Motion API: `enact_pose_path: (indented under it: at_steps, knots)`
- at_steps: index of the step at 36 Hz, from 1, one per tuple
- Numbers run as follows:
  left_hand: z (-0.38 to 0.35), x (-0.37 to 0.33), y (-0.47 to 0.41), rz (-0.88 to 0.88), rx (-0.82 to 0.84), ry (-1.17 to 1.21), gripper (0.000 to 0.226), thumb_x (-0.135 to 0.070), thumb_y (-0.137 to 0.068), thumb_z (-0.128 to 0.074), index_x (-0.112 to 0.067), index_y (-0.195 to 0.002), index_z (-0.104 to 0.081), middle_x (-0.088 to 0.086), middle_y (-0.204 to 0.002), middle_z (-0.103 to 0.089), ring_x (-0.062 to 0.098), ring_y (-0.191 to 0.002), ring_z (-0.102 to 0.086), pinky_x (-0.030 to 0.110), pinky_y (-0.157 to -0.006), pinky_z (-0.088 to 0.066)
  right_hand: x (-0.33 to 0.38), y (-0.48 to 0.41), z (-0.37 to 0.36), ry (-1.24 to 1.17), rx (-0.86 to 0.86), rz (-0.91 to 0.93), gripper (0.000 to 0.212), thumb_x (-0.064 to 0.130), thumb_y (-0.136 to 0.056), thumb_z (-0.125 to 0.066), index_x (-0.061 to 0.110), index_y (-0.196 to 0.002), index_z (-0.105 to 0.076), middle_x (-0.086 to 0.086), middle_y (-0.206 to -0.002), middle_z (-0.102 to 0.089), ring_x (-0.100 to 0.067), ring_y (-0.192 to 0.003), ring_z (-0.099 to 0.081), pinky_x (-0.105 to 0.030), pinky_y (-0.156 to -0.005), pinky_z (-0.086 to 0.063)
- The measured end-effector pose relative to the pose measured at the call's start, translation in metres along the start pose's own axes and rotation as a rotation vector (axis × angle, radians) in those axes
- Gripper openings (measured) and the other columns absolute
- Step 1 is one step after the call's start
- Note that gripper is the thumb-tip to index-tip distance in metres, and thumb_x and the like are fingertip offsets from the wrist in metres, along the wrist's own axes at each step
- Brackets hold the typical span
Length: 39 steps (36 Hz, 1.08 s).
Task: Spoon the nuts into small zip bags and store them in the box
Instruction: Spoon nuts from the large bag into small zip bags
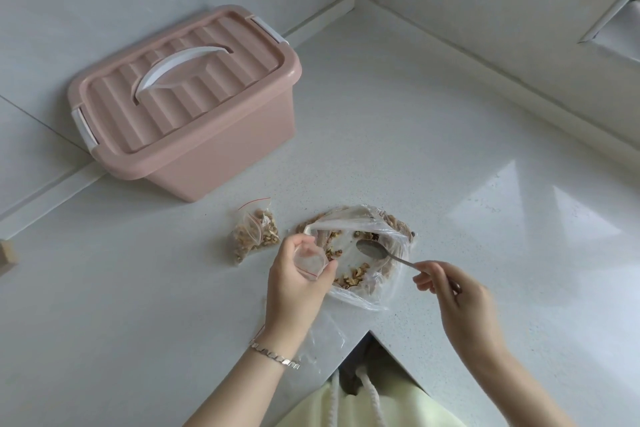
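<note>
White countertop (pixel 433 135): pink box (pixel 187 100) lidded by wall. Left hand (pixel 298 277) pinches small zip bag (pixel 310 262); right hand (pixel 457 291) grips spoon (pixel 372 250) over nuts (pixel 353 276) in open bag (pixel 367 246). Filled bag (pixel 254 234) lies left.

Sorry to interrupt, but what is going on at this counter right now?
A person is portioning nuts from a large open bag. Their left hand holds an empty small zip bag, while the right hand holds a spoon, its bowl empty, over that bag. One filled zip bag lies on the counter nearby. The pink box stands behind with its lid on.
</note>
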<state>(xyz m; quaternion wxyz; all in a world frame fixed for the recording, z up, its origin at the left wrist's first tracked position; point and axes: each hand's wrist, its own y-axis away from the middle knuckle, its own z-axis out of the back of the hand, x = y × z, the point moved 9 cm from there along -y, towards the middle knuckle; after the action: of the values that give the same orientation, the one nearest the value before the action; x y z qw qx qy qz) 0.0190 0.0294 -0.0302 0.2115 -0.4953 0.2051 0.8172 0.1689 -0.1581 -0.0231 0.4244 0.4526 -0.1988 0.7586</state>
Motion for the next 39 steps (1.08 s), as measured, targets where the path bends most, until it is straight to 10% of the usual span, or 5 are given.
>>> enact_pose_path:
  at_steps: [7,30,39]
  knots:
    - [0.010,0.007,0.006,0.044,0.019,-0.008,0.042,-0.013,-0.071,-0.077,-0.034,-0.090,-0.046,-0.013,-0.081,-0.057,-0.016,-0.091,-0.048,-0.004,-0.074,-0.032,-0.029,-0.001,-0.016,0.096,0.098,-0.076,0.024,0.022,-0.092,-0.048,0.040,-0.079,-0.058,0.011,-0.073,-0.067,0.003,-0.079,-0.061,-0.011,-0.067,-0.046]
    - [0.018,0.003,0.008,0.058,-0.010,0.042,0.036,-0.012,-0.074,-0.075,-0.030,-0.091,-0.049,-0.008,-0.085,-0.058,-0.006,-0.091,-0.053,-0.003,-0.072,-0.034,-0.086,0.032,-0.054,-0.630,0.159,-0.846,0.038,0.030,-0.098,-0.038,0.002,-0.096,-0.063,-0.014,-0.073,-0.069,-0.024,-0.068,-0.066,-0.030,-0.069,-0.050]
    - [0.006,0.002,0.009,0.044,0.025,-0.003,0.032,-0.012,-0.072,-0.075,-0.026,-0.090,-0.052,-0.011,-0.083,-0.061,-0.006,-0.088,-0.055,0.004,-0.078,-0.040,-0.067,0.021,-0.022,-0.683,0.096,-0.721,0.039,0.032,-0.098,-0.036,0.004,-0.094,-0.063,-0.011,-0.068,-0.070,-0.016,-0.060,-0.067,-0.029,-0.067,-0.048]
